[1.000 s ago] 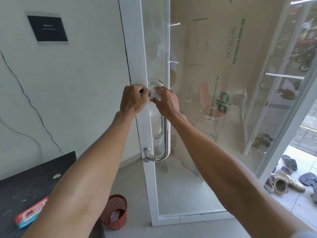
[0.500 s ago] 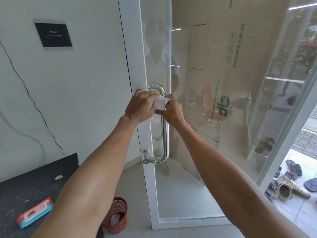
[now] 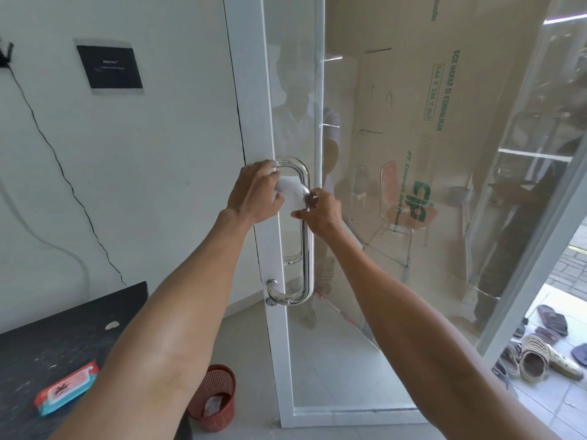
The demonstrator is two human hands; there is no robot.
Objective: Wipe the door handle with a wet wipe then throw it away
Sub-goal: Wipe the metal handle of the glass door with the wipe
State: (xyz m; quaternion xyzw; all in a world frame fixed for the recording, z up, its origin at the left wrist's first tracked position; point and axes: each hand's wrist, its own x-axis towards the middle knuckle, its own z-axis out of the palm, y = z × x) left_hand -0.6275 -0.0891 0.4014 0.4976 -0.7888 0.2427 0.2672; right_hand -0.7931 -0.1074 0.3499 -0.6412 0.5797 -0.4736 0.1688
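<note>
Both hands, left hand (image 3: 255, 195) and right hand (image 3: 319, 212), pinch a wet wipe (image 3: 290, 193) against the door handle's (image 3: 305, 249) upper bend; red basket (image 3: 216, 396) at 7 o'clock.

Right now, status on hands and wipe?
Both hands, left hand and right hand, holding wet wipe on door handle upper bar. Nothing blocking.

The cardboard sheet (image 3: 460, 128) behind the glass bore green print, mirrored: "BOX HARAP DI KEMBALIKAN" and what looked like "544 X 334 X 462".
</note>
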